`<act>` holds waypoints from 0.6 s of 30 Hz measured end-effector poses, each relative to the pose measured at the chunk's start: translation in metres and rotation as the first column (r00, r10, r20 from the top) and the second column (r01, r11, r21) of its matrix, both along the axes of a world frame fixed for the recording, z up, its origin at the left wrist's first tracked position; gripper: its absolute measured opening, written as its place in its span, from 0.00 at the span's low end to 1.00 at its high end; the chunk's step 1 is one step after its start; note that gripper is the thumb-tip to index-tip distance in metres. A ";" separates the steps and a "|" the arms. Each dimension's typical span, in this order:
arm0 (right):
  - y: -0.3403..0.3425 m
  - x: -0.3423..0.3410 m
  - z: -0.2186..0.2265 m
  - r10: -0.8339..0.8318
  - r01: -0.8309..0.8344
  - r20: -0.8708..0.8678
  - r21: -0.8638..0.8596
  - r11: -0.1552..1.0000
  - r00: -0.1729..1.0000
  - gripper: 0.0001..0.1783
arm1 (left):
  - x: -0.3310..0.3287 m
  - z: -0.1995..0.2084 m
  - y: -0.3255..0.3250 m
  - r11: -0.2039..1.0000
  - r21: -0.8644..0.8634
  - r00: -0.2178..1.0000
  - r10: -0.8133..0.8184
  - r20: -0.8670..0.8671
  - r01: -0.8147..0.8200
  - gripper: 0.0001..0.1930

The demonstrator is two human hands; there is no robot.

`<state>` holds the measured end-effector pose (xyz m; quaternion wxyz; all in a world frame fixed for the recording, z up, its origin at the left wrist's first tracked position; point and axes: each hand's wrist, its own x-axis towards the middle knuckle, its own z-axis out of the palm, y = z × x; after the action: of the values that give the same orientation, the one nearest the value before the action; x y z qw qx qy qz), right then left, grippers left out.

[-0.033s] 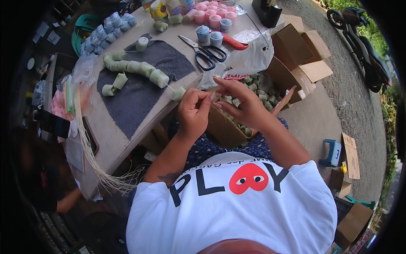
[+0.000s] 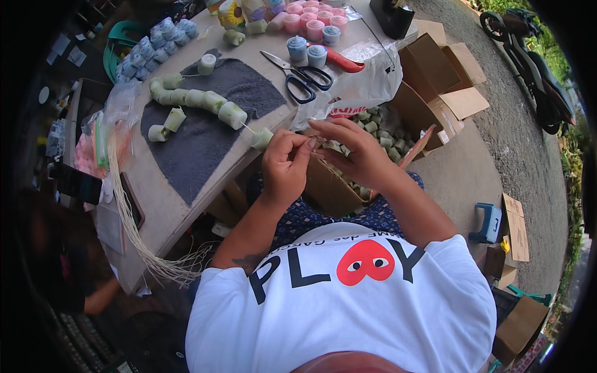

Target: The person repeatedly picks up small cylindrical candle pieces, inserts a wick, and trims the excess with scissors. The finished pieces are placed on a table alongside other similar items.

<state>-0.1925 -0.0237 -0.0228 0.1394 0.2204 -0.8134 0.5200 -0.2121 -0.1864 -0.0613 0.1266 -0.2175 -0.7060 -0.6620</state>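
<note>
Several pale green, wax-like cylinders (image 2: 194, 98) are strung in a curved row on a thin white cord (image 2: 248, 128), most of them on a dark grey cloth (image 2: 193, 155). One more green cylinder (image 2: 261, 138) on this cord hangs past the table edge, against my left hand (image 2: 283, 165). My left thumb and index finger are pinched on the cord just beyond it. My right hand (image 2: 362, 152) meets the left fingertips, fingers bent and thumb close by; what lies between them is too small to make out. Below both hands, a cardboard box (image 2: 329, 188) holds many loose green cylinders (image 2: 388, 140).
Black-handled scissors (image 2: 300, 78), a red-handled tool (image 2: 343, 60), blue cups (image 2: 297, 48) and pink cups (image 2: 314, 30) are on the table. A plastic bag (image 2: 373, 74) drapes over its edge. White cords (image 2: 127, 208) hang at the left. Another person's arm (image 2: 102, 295) shows lower left.
My right index finger has come down and in toward the left fingertips, narrowing its gap to the thumb. My left hand has hardly moved.
</note>
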 end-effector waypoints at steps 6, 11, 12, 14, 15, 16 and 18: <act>0.013 -0.012 -0.001 0.090 -0.058 -0.111 0.260 0.964 0.990 0.14 | -0.006 0.012 -0.003 0.993 -0.103 0.998 -0.065 -0.012 0.064 0.05; 0.015 -0.012 0.007 0.095 -0.072 -0.037 0.410 0.909 0.995 0.13 | -0.009 0.021 -0.015 0.961 -0.257 0.994 -0.104 -0.015 0.097 0.06; 0.016 -0.013 0.009 0.108 -0.093 -0.010 0.428 0.899 0.994 0.13 | -0.011 0.022 -0.017 0.956 -0.279 0.993 -0.108 -0.054 0.089 0.06; 0.016 -0.010 0.012 0.101 -0.101 0.024 0.445 0.890 0.995 0.14 | -0.010 0.018 -0.019 0.960 -0.262 0.991 -0.120 -0.056 0.102 0.06; 0.017 -0.009 0.014 0.098 -0.106 0.042 0.454 0.885 0.994 0.15 | -0.011 0.016 -0.019 0.961 -0.253 0.990 -0.126 -0.057 0.108 0.05; 0.017 -0.008 0.013 0.101 -0.105 0.033 0.464 0.879 0.994 0.15 | -0.010 0.015 -0.019 0.963 -0.246 0.990 -0.128 -0.052 0.112 0.05; 0.020 -0.006 0.013 0.112 -0.106 0.015 0.486 0.868 0.994 0.16 | -0.009 0.015 -0.017 0.966 -0.232 0.991 -0.131 -0.042 0.118 0.05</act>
<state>-0.1984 -0.0039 -0.0101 0.0555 0.2974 -0.9031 0.3047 -0.2216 -0.2035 -0.0462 0.0789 -0.2931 -0.7586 -0.5766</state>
